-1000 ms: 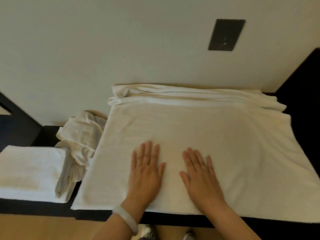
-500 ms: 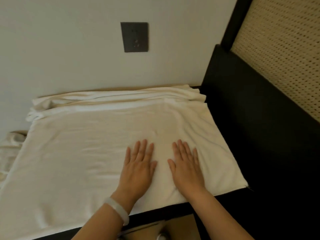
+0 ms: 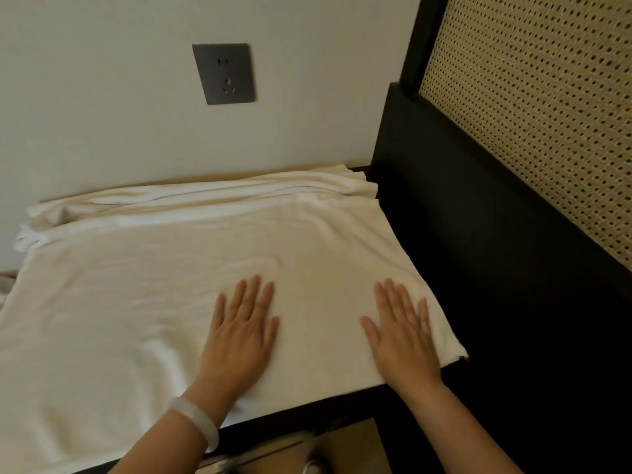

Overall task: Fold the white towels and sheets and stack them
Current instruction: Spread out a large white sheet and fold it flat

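A large white towel lies spread flat over a dark table, its far edge bunched in folds against the wall. My left hand, with a pale bangle on the wrist, presses flat on the towel near the front edge, fingers straight. My right hand presses flat near the towel's right edge, fingers straight and slightly spread. The two hands lie well apart.
A dark wall socket sits on the cream wall behind. A black headboard frame with a woven cane panel rises to the right. The table's dark front edge runs below the towel.
The view has swung right, so the folded stack and crumpled cloth at the left are out of sight. My right hand has slid right across the towel, away from my left hand.
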The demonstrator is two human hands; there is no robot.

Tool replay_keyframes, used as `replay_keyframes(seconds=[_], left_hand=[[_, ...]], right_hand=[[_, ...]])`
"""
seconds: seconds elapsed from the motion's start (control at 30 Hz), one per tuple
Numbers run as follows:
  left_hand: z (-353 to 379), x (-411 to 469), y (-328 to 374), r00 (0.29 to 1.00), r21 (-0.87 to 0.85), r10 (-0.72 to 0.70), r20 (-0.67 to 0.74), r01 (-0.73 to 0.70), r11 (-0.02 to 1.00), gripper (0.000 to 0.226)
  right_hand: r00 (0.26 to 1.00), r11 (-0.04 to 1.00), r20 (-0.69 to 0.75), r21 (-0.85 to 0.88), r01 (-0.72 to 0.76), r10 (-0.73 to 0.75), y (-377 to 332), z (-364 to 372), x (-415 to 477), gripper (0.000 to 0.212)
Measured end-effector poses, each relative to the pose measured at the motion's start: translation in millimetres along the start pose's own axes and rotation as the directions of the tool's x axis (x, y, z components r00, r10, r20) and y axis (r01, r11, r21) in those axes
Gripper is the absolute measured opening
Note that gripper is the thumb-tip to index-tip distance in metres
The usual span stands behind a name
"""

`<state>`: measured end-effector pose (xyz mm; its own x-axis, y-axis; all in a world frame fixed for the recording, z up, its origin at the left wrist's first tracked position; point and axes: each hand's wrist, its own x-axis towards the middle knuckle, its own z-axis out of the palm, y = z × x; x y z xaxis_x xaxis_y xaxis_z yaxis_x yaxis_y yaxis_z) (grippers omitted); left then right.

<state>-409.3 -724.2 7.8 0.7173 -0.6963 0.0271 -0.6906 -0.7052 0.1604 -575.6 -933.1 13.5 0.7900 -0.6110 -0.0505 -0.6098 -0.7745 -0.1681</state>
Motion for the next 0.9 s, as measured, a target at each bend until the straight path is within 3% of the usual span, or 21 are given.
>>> replay_keyframes(seconds=[0.17, 0.27, 0.33, 0.4, 0.47, 0.6, 0.67, 0.8, 0.9], left_hand=[[-1, -1, 0, 1.000, -0.043, -0.002, 0.007, 0.002, 0.999, 0.066], [-3, 0, -6, 0.999, -0.127, 0.040, 0.019, -0.037, 0.991, 0.059], [-12, -7, -10, 0.996, -0.294, 0.090, 0.009, -0.084, 0.952, 0.052], [-24, -24, -16, 0.988, -0.419, 0.139, -0.063, -0.153, 0.895, 0.039], [-33, -44, -23, 0.979, -0.460, 0.191, -0.072, -0.203, 0.865, 0.027], [-39, -68, -35, 0.943, -0.504, 0.306, 0.130, -0.203, 0.840, 0.035], [-37, -71, -36, 0.934, -0.468, 0.318, 0.160, -0.212, 0.858, 0.039], [-33, -74, -30, 0.957, -0.459, 0.275, 0.095, -0.203, 0.865, 0.030], [-32, -73, -18, 0.967, -0.383, 0.249, 0.051, -0.211, 0.899, 0.038]], right_hand=[[0.997, 0.997, -0.011, 0.007, -0.078, 0.078, 27, -9, 4, 0.071], [0.993, 0.966, -0.025, 0.229, 0.121, -0.119, 15, -17, 6, 0.057], [0.960, 0.839, -0.053, 0.474, 0.267, -0.276, -6, -26, 1, 0.041], [0.911, 0.741, -0.007, 0.579, 0.340, -0.412, -26, -30, -3, 0.028], [0.851, 0.719, 0.080, 0.580, 0.384, -0.519, -38, -30, -4, 0.021], [0.737, 0.741, 0.262, 0.499, 0.448, -0.622, -35, -21, -9, 0.033], [0.745, 0.751, 0.250, 0.468, 0.466, -0.618, -31, -19, -11, 0.031], [0.764, 0.734, 0.137, 0.424, 0.530, -0.631, -41, -21, -10, 0.008], [0.807, 0.740, 0.187, 0.550, 0.387, -0.561, -51, -32, -4, 0.009]])
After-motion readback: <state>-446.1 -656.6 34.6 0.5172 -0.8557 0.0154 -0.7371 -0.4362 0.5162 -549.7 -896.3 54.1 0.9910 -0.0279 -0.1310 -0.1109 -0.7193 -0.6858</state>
